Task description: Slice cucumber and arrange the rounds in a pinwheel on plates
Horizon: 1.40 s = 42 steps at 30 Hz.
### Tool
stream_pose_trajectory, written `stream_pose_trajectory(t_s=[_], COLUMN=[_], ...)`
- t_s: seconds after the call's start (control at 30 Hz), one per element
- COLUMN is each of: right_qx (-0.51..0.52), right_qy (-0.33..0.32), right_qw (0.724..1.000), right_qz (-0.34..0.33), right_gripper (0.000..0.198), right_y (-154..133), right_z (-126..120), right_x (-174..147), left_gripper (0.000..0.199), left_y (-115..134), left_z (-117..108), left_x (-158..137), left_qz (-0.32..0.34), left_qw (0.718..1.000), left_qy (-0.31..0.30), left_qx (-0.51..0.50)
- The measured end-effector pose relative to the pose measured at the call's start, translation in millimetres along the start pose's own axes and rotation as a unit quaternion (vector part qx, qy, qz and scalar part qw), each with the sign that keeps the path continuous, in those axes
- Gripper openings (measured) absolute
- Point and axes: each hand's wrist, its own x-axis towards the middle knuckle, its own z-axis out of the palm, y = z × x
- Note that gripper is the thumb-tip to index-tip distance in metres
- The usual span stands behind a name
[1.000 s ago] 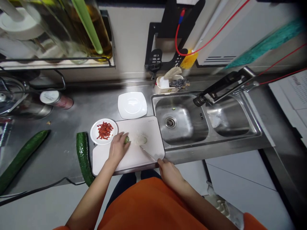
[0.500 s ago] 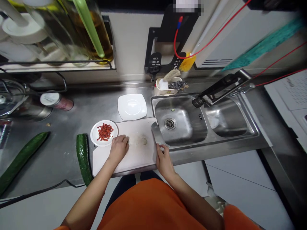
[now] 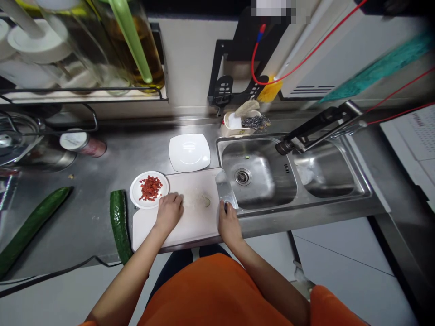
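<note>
As we look down at the white cutting board (image 3: 190, 226) on the steel counter (image 3: 86, 190), taking its middle for the clock's centre, our right hand (image 3: 230, 224) is at four o'clock, its fingers wrapped around the dark handle of the knife (image 3: 224, 184). The broad blade points towards eleven o'clock, beside the board's right edge and the sink (image 3: 265, 188). Our left hand (image 3: 169, 212) is at nine o'clock, over the board, fingers bent downwards; we cannot tell whether they grip anything. Just right of centre we see a small, faint slice (image 3: 206, 202) on a damp patch. A square plate (image 3: 176, 156) sits at twelve o'clock, a round plate (image 3: 135, 199) of small red pieces (image 3: 150, 188) at ten. Towards nine we find a shorter cucumber (image 3: 118, 222) near the board and a longer cucumber (image 3: 34, 228) well apart.
</note>
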Motion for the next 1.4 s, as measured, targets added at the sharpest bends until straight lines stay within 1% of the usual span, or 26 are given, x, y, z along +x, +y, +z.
stream_pose_trajectory(t_s=[0.13,0.2,0.27,0.33,0.37,0.4,0.47,0.5,0.53,0.57,0.63,0.7,0.77,0.9,1.0,1.07,1.17,1.23,1.3,1.4], right_qx=[-0.018,-0.013,0.006,0.042,0.063,0.083,0.12,0.133,0.144,0.157,0.167,0.176,0.184,0.205,0.221,0.23,0.23,0.211,0.199,0.184], right_qy=[-0.005,-0.014,-0.013,0.01,0.025,0.038,0.045,0.04,0.019,-0.003,-0.01,-0.012,-0.013,-0.022,-0.028,-0.032,-0.023,-0.035,-0.064,-0.086], right_qw=[1.0,1.0,0.999,0.999,0.998,0.996,0.992,0.99,0.989,0.986,0.985,0.984,0.982,0.978,0.974,0.972,0.973,0.977,0.978,0.979], right_qz=[0.009,0.021,0.029,0.014,-0.002,-0.008,0.0,0.012,0.031,0.046,0.042,0.037,0.038,0.042,0.033,0.027,0.017,0.016,0.016,0.027], right_gripper=[0.059,0.055,0.049,0.046,0.044,0.044,0.042,0.039,0.036,0.033,0.03,0.028,0.027,0.03,0.032,0.032,0.031,0.027,0.025,0.022], right_y=[-3.5,-5.0,-5.1,-3.6,-2.8,-2.2,-3.3,-5.3,-8.3,-12.0,-20.7,-28.4,-33.3,-32.4,-24.1,-16.1,-3.3,3.6,7.9,10.0], right_z=[-3.7,-13.0,-27.3,-44.3,-52.7,-60.5,-73.4,-78.1,-81.5,-83.5,-84.0,-81.6,-79.2,-82.2,-87.7,-88.7,-83.4,-77.1,-70.7,-63.2], right_x=[-3.5,-3.1,6.2,29.6,47.0,67.4,112.8,135.3,155.8,173.6,199.5,213.2,218.9,216.4,199.1,177.7,135.2,106.1,81.1,55.8], left_gripper=[0.022,0.023,0.029,0.036,0.037,0.038,0.037,0.036,0.035,0.033,0.03,0.028,0.028,0.026,0.024,0.025,0.024,0.022,0.019,0.016], left_y=[-1.5,-4.4,-8.4,-13.0,-15.1,-16.9,-19.7,-20.7,-21.5,-22.3,-24.0,-26.1,-28.2,-29.0,-22.7,-14.9,-1.0,7.5,14.5,22.1], left_z=[-3.0,-5.7,-10.5,-17.8,-22.0,-26.2,-33.1,-35.3,-36.4,-36.5,-34.3,-30.8,-28.7,-33.1,-38.7,-39.0,-31.4,-22.6,-13.2,-2.2], left_x=[2.4,6.4,15.8,32.7,43.9,56.4,83.2,96.2,107.9,118.1,133.0,141.2,144.6,139.7,120.7,98.6,57.0,29.8,7.3,-14.6], left_qz=[-0.002,0.003,-0.006,-0.054,-0.098,-0.139,-0.213,-0.239,-0.26,-0.271,-0.274,-0.27,-0.272,-0.269,-0.258,-0.251,-0.234,-0.215,-0.217,-0.222], left_qw=[1.0,0.998,0.993,0.985,0.981,0.976,0.965,0.962,0.959,0.957,0.957,0.957,0.955,0.953,0.956,0.958,0.963,0.966,0.965,0.963], left_qy=[-0.014,-0.016,0.011,0.061,0.085,0.096,0.094,0.077,0.06,0.042,0.021,0.013,0.015,0.03,0.037,0.043,0.022,0.003,-0.02,-0.043], left_qx=[-0.016,-0.06,-0.116,-0.149,-0.145,-0.138,-0.119,-0.108,-0.098,-0.095,-0.098,-0.106,-0.115,-0.134,-0.137,-0.133,-0.134,-0.143,-0.148,-0.144])
